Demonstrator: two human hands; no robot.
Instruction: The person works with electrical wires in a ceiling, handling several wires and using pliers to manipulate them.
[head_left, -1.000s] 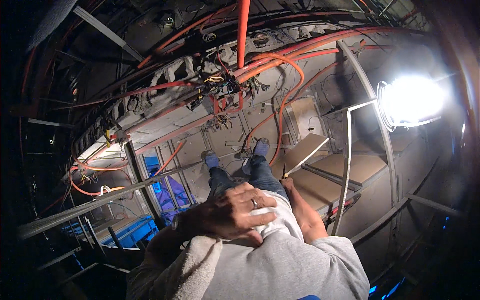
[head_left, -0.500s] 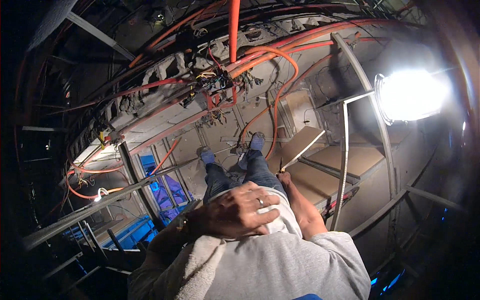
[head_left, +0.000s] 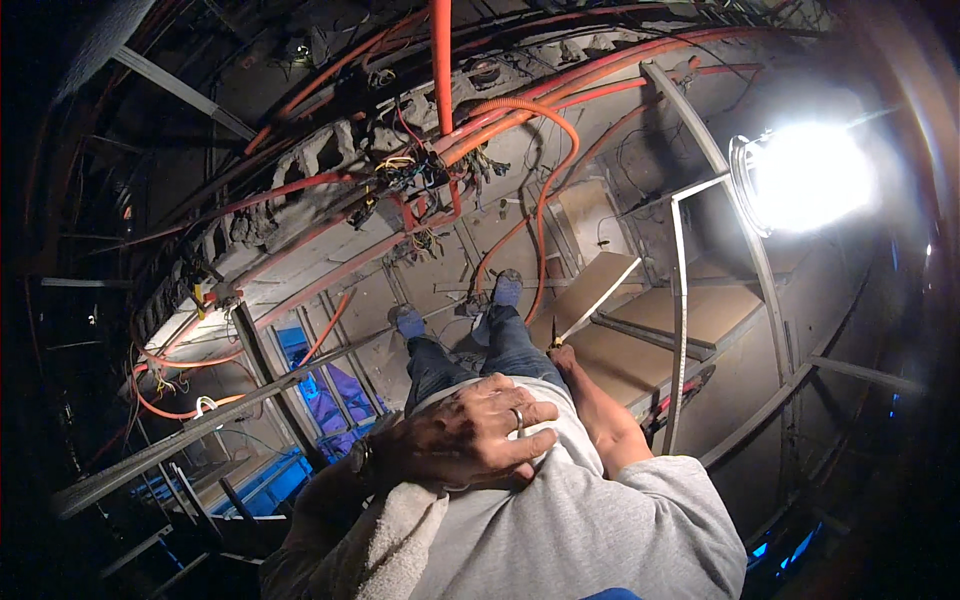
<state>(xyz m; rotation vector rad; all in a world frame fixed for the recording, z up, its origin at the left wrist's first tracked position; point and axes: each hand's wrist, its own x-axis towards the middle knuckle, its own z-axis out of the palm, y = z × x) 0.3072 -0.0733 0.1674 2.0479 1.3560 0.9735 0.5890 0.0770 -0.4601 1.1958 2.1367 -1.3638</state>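
Observation:
My left hand (head_left: 475, 432), with a ring on one finger, lies across the front of my grey shirt (head_left: 590, 520). Its fingers are loosely bent and a little apart, and it holds nothing I can see. A pale towel (head_left: 400, 530) hangs below that wrist. Down at my right side, my right hand (head_left: 563, 356) is closed around a slim, pointed tool (head_left: 556, 332), dark at the tip with some yellow near the grip; its exact kind is too small to tell. Just beyond the tool, a tilted tan board (head_left: 597, 290) shows a pale edge.
Brown boards (head_left: 690, 315) lie at the right beside a metal post (head_left: 680, 290). A bright lamp (head_left: 808, 180) glares there. Orange conduit (head_left: 560, 200) and bare wire ends (head_left: 415, 172) hang along a broken concrete beam (head_left: 270, 210). A metal rail (head_left: 200, 430) crosses the left side.
The whole view has shifted slightly, with the surroundings sliding left in the picture. My left hand stays on the shirt, and my right hand keeps the pointed tool.

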